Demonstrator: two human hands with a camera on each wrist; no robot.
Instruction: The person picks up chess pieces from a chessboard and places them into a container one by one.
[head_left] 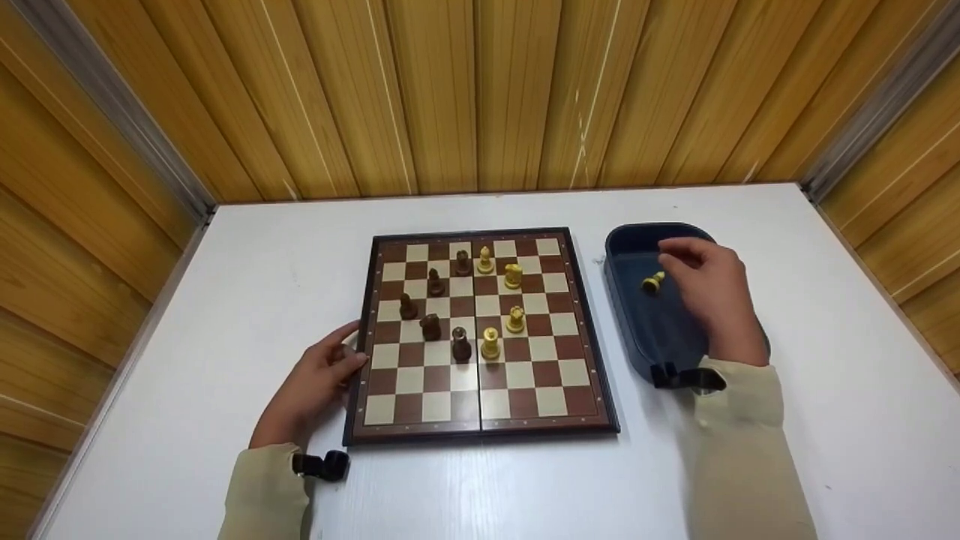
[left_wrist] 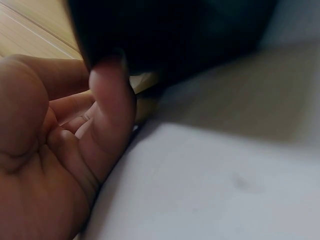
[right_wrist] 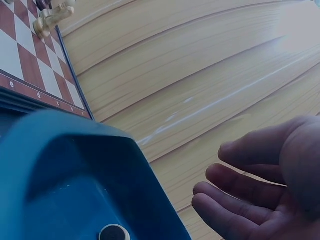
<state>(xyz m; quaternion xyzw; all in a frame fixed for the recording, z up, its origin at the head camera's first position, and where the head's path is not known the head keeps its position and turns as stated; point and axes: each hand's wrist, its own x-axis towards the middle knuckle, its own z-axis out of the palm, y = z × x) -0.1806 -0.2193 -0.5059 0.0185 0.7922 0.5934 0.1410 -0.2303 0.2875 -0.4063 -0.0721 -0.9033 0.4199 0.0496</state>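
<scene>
My left hand (head_left: 319, 379) holds the left edge of a brown-and-cream folding chessboard (head_left: 397, 409), its thumb (left_wrist: 112, 82) against the dark rim in the left wrist view. Yellow chess pieces, among them a knight (head_left: 513, 276) and a rook (head_left: 515, 319), stand on the right half. Several dark brown pieces stand on the left, such as a tall one (head_left: 461, 345) near the middle seam. Over a blue tray (head_left: 626, 319), my right hand (head_left: 709, 289) hangs with bent, relaxed fingers and nothing between them. A yellow chess piece (head_left: 654, 283) lies tipped over in the tray, just below the fingertips.
Both board and tray rest on a white table (head_left: 247, 300). The tray is right of the board, a narrow strip of table between them. Wood-look panel walls (head_left: 510, 97) rise behind the table and at both sides.
</scene>
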